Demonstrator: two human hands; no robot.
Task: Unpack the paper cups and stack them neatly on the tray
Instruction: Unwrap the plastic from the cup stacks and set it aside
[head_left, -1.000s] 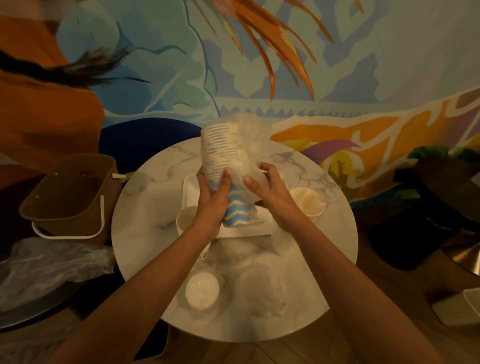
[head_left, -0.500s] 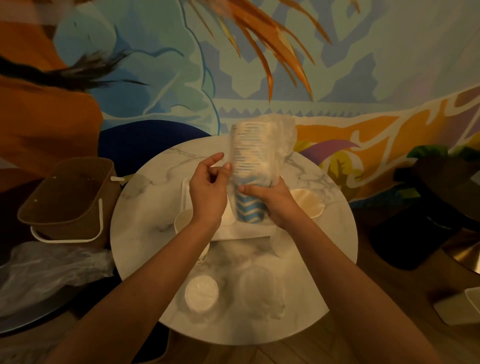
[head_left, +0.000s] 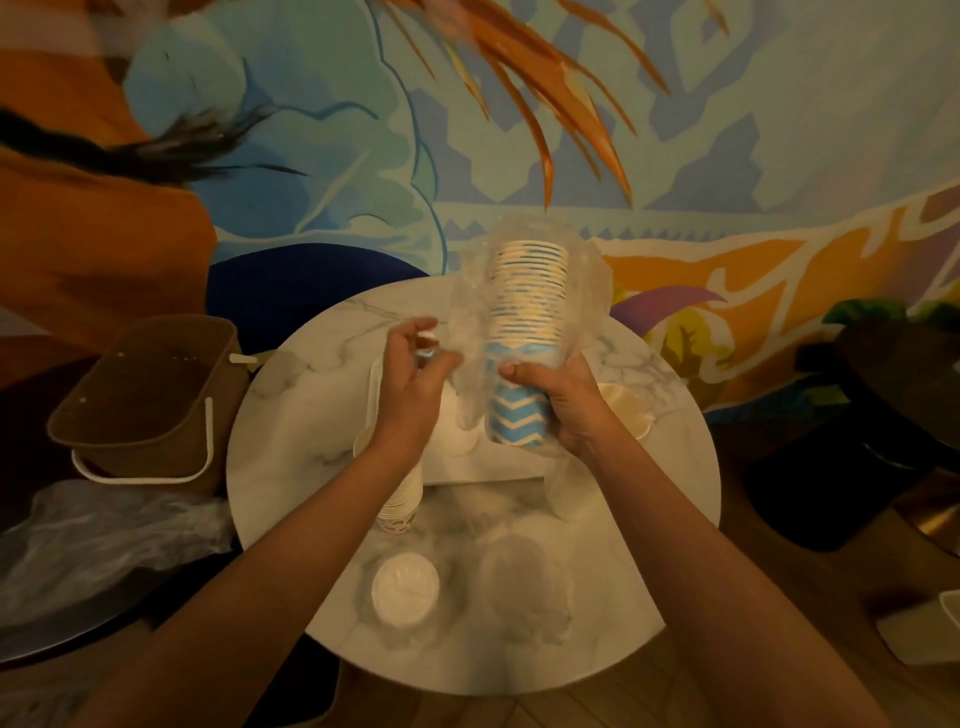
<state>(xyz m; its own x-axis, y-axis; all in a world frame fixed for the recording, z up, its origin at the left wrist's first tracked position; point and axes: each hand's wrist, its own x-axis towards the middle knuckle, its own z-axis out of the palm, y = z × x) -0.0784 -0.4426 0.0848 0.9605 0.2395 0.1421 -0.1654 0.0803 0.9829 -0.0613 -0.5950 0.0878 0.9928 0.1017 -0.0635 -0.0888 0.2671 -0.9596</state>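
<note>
On a round marble table (head_left: 291, 447) before a painted mural (head_left: 332, 156), the right hand (head_left: 569, 410) grips one blue-chevron cup stack (head_left: 518, 418) above the single white tray (head_left: 483, 470) at centre. The left hand (head_left: 413, 397) pinches its plastic wrap (head_left: 467, 332). Two wrapped packs (head_left: 405, 584) sit at six o'clock, and one brown basket (head_left: 145, 395) at nine.

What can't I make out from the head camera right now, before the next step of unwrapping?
- Tray, head view: mostly hidden behind the wrapped cup stack and the right hand gripping it.
- Cup count in that stack: the rims blur under the plastic wrap.
- Left hand: fingertips blurred, so whether it pinches the wrap is unclear.
- Second cup stack: its top is covered by the left forearm.
</note>
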